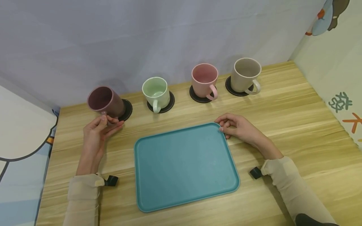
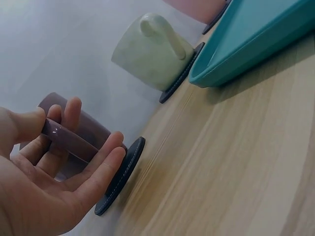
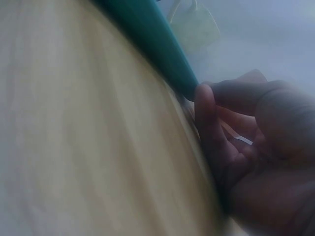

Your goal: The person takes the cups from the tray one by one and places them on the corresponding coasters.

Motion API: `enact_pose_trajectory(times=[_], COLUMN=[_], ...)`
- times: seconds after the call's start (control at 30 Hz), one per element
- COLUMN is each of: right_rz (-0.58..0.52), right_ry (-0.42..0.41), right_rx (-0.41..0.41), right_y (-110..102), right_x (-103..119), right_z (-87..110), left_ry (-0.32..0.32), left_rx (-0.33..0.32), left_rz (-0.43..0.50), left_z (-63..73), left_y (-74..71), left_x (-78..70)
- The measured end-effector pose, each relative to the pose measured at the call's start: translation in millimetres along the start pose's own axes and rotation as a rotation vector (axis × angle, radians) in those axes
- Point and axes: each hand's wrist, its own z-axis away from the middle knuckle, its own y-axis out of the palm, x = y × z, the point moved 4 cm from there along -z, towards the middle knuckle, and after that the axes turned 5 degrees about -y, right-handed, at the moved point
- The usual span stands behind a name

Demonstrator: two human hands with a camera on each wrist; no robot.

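Observation:
My left hand (image 1: 94,136) holds the handle (image 2: 69,140) of a dark purple mug (image 1: 115,105), thumb on top and fingers around it. The mug is over the left part of a round black coaster (image 1: 128,110); whether its base touches the coaster I cannot tell. My right hand (image 1: 240,128) pinches the far right corner of a teal rectangular tray (image 1: 186,166) between thumb and fingers. The tray lies flat on the wooden table in the head view. In the right wrist view, the thumb and a finger meet at the tray's corner.
Along the back stand a light green mug (image 1: 161,99), a pink mug (image 1: 201,88) and a beige mug (image 1: 238,82), each on a black coaster. A pale cloth wall (image 1: 169,37) rises behind them. Printed panels flank the wooden table (image 1: 297,125).

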Motion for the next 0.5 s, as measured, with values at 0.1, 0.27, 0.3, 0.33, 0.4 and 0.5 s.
enact_pose_trajectory(times=[0.1,0.27,0.3,0.33,0.4,0.5], right_rz=[0.002,0.007,0.007,0.008,0.008,0.010], right_ry=[0.001,0.003,0.005,0.006,0.007,0.003], right_rx=[0.002,0.004,0.003,0.003,0.001,0.002], right_y=[-0.3,-1.6,-1.7,-1.8,-1.5,-0.4], right_x=[0.4,0.3,0.2,0.2,0.2,0.6], right_z=[-0.1,0.4,0.5,0.6,0.5,0.1], left_ry=[-0.012,-0.039,-0.040,-0.041,-0.043,-0.062], left_rx=[0.002,0.009,0.010,0.010,0.008,-0.002], left_rz=[-0.017,-0.016,-0.015,-0.017,-0.022,-0.004], left_z=[-0.6,-2.4,-2.7,-2.9,-2.9,-2.4], left_y=[-0.1,2.5,3.2,3.5,4.1,3.3], left_x=[-0.2,0.8,0.9,0.7,0.2,-1.0])
